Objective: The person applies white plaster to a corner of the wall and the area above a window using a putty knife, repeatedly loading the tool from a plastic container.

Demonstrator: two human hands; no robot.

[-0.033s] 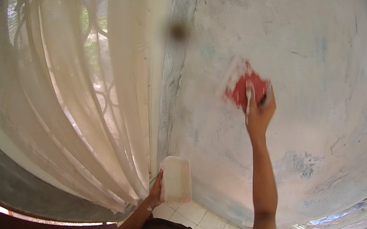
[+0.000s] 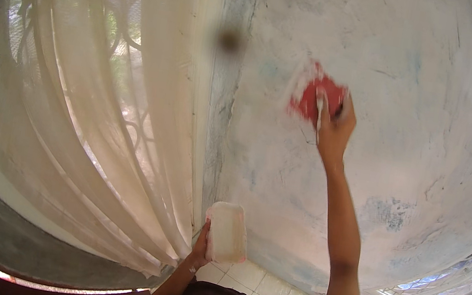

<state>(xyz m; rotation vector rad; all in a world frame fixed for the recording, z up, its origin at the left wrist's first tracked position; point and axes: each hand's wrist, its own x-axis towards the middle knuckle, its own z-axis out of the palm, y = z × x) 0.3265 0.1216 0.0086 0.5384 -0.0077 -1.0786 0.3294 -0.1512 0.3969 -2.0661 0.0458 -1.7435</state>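
Firstly, your right hand (image 2: pixel 337 125): raised, fingers closed on the near side of a red scraper (image 2: pixel 332 90), one whitened finger laid along its face. Position: against the wall (image 2: pixel 303 189), or very nearly; exact contact cannot be told. Reason, as judged: the finger along the face likely spreads pressure and steadies the angle.

Item, your left hand (image 2: pixel 201 248): held low, fingers wrapped round the left edge of a shallow white tray (image 2: pixel 244 238), its pale inside facing up. Reason, as judged: an edge grip leaves the inside free to reach, and the low position keeps the tray out of your right arm's way. Whether it contains anything is hard to tell.

Surface: wall patchy white and pinkish, with bluish stains, scratches and a rough grey patch (image 2: pixel 389 212) right of your forearm. White smears on the scraper.

Room: a sheer cream curtain (image 2: pixel 94 143) at left, daylight and curved bars showing through; a grey upright strip (image 2: pixel 221 114) between curtain and wall; a pale tiled floor (image 2: pixel 246 276) below; a bright slatted opening (image 2: pixel 421 285) at lower right.
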